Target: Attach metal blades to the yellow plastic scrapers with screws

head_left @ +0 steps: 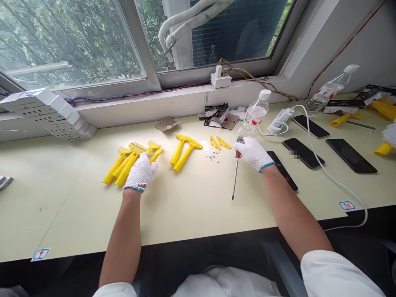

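My left hand (141,172), in a white knitted glove, is closed at a group of yellow scrapers on the left of the table, its fingers on a yellow scraper (154,146) whose handle is partly hidden. Beside it lie several more, among them a scraper (116,168) with its handle towards me. My right hand (254,154), gloved too, grips a screwdriver (237,154) by its dark red handle, shaft pointing down towards me. Between the hands are two yellow scraper bodies (185,152), metal blades (206,148), small yellow cover pieces (219,142) and several tiny screws (214,156).
Behind stand a water bottle (255,113), torn black packaging (220,115) and a cardboard piece (167,124). Phones (303,152) and a white charging cable (315,144) lie to the right. White boxes (55,113) stand back left. Another person's gloved hand (390,134) shows far right.
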The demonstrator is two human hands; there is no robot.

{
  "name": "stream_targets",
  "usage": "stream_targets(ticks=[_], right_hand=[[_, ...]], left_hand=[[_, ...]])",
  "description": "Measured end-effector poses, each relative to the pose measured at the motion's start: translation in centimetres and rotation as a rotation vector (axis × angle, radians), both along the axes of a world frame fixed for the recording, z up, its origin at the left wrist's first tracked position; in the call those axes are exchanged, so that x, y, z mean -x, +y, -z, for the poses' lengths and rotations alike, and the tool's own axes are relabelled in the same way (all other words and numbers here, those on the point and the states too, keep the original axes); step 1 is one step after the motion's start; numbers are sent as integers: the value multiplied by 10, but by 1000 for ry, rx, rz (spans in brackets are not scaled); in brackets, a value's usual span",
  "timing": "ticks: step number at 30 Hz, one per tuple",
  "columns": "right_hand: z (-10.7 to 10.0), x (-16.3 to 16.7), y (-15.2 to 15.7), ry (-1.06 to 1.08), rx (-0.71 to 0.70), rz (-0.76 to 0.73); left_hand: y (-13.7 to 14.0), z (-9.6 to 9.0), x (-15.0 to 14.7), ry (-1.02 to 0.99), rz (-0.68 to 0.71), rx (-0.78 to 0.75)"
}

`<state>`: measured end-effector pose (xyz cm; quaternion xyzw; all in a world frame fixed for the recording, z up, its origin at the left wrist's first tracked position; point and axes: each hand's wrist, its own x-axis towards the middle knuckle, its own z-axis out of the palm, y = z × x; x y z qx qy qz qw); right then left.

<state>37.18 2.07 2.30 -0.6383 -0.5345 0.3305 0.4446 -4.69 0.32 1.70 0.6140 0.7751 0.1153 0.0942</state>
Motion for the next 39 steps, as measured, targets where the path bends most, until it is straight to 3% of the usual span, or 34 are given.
stream_targets(ticks=[3,6,8,10,12,15,18,31,39], right_hand=[[-3,7,2,182,36,6],[-6,15,-1,650,0,-22],[-8,18,-3,902,-75,-40],[-7,19,-5,965,-191,-34],[-5,19,-5,947,-318,-7],[-1,22,-5,868,-451,25],[2,24,-4,815,-461,7],[6,25,-4,757,-453,-24],[-6,29,-18,703,-446,-50]], left_hand=[[-11,-15,-5,-399,77,-86],[-24,-25,-26,-967,240,-5],[-33,-23,-47,-1249,331,120],[-41,-13,-71,-1460,371,253],[-49,1,-94,-1578,343,288],[-58,21,-119,-1640,334,384],[-61,31,-127,-1654,332,440],[-60,27,-126,-1608,286,410],[-56,36,-125,-1586,264,403]])
